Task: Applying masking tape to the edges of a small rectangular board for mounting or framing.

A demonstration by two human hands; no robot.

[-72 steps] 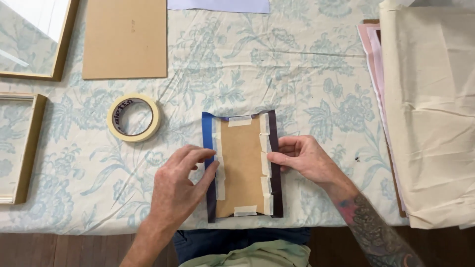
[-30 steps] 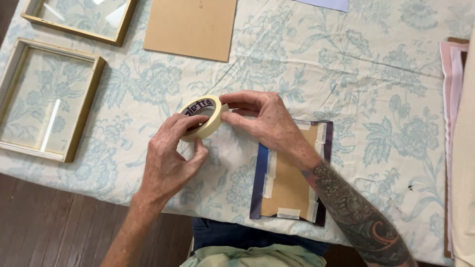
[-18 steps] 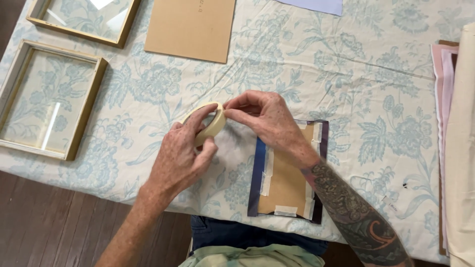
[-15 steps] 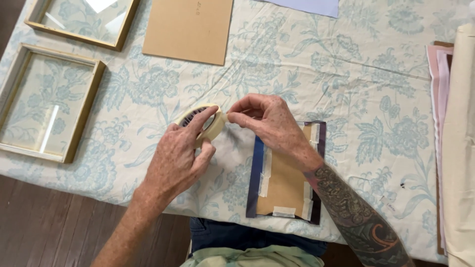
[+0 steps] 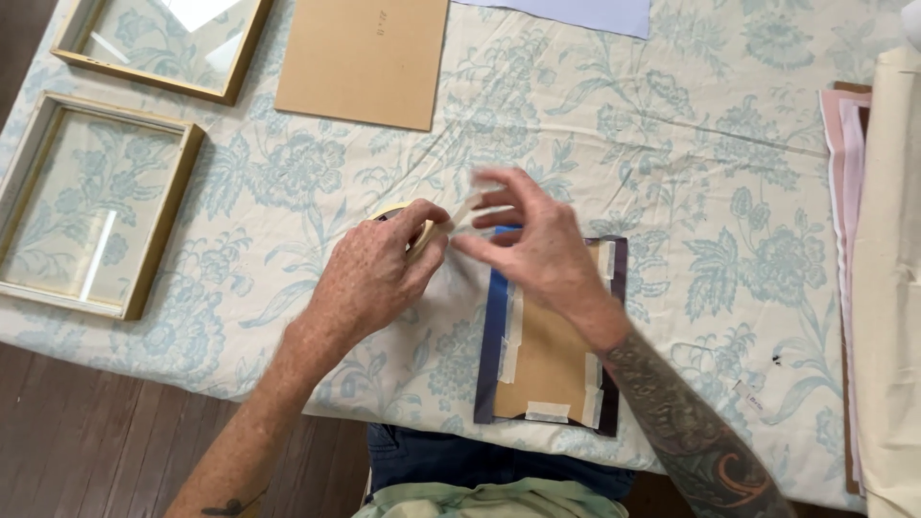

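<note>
A home craft corner set up for picture framing

A bench draped in a pale floral cloth (image 5: 672, 144) stands on dark wood floorboards (image 5: 115, 441); two gold glazed frames (image 5: 91, 201) lie at nine to eleven o'clock, a brown backing board (image 5: 365, 58) at twelve, folded fabrics (image 5: 883, 269) at three, and a taped-up backing (image 5: 547, 336) at six.

Two hands over the table: left hand (image 5: 379, 278), right hand (image 5: 542, 254). One roll of tape (image 5: 408, 219), mostly hidden under the left hand. One dark card with a brown panel (image 5: 547, 360) near the middle, six tape strips showing along its edges. Two gold frames, one far left (image 5: 163, 84), one near left (image 5: 163, 225). One brown board (image 5: 365, 59) far off. One pale sheet (image 5: 576, 13) at the far edge. One stack of fabric (image 5: 887, 288) on the right.
</note>
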